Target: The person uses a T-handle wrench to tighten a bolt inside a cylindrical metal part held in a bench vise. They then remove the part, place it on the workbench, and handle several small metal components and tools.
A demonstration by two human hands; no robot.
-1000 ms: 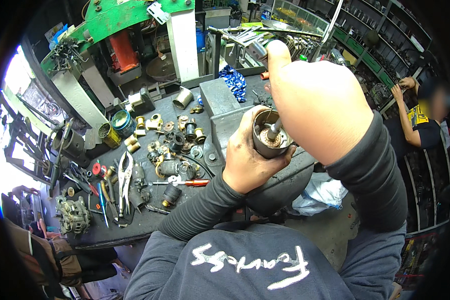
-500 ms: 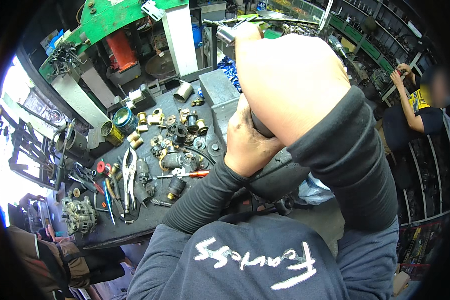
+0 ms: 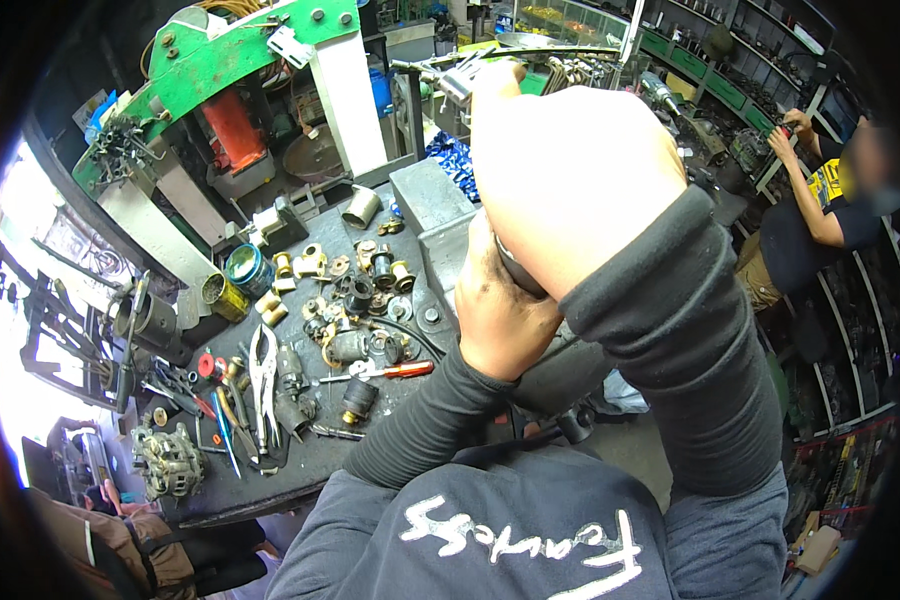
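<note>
My left hand is wrapped around a dark rounded part, mostly hidden by my hand and right arm. It is beside a grey metal bench vise. My right arm reaches across the middle toward the far side. Beyond the pale, overexposed forearm, only a bit of my right hand shows. It appears closed on a silver metal tool whose kind I cannot make out. Left of my left hand, a red-handled screwdriver lies among loose metal parts.
Locking pliers and an alternator lie on the dark workbench. A teal tin and a yellow can stand behind them. A green press frame rises at the back left. A co-worker stands at right.
The view has shifted slightly, so the bench sits a little lower and my right sleeve further left. Relative to the background, the silver tool has moved slightly right. My left hand keeps its grip.
</note>
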